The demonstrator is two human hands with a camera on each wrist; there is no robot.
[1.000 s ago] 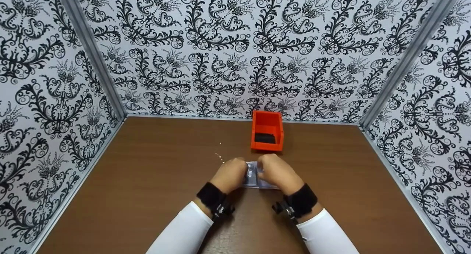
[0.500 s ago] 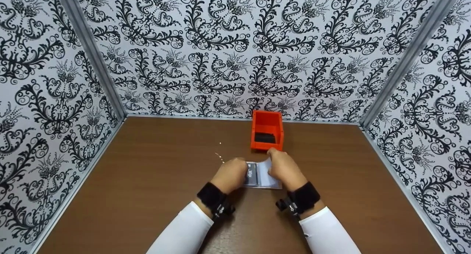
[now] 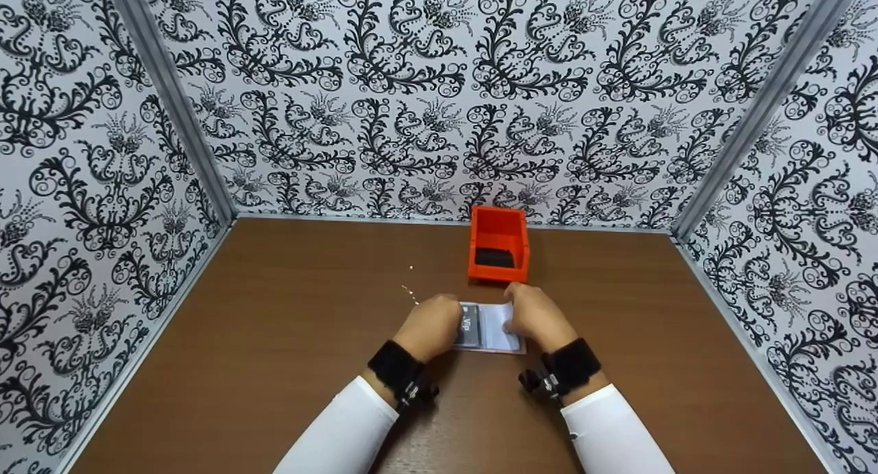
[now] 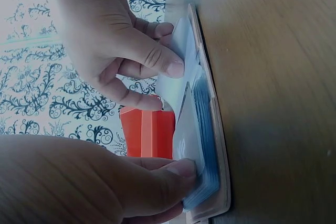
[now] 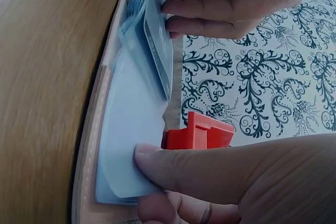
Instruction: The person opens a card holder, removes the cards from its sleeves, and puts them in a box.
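Observation:
An open card holder lies on the table, its clear plastic sleeves spread to both sides. A dark card with pale lettering shows in the left stack. My left hand pinches that stack near its outer edge, thumb on top in the left wrist view. On the other side my right hand pinches a sleeve by its outer edge; the right wrist view shows the thumb lying on this clear sleeve. The sleeve bends slightly up off the cover. Fingers hide parts of the outer edges.
Just behind the card holder stands an orange bin with a black item in it. Small pale marks dot the brown tabletop to the left. Patterned walls enclose the back and sides.
My right hand has moved right, away from the left hand, and laid a sleeve over to the right side, uncovering the middle. The left hand stays in place.

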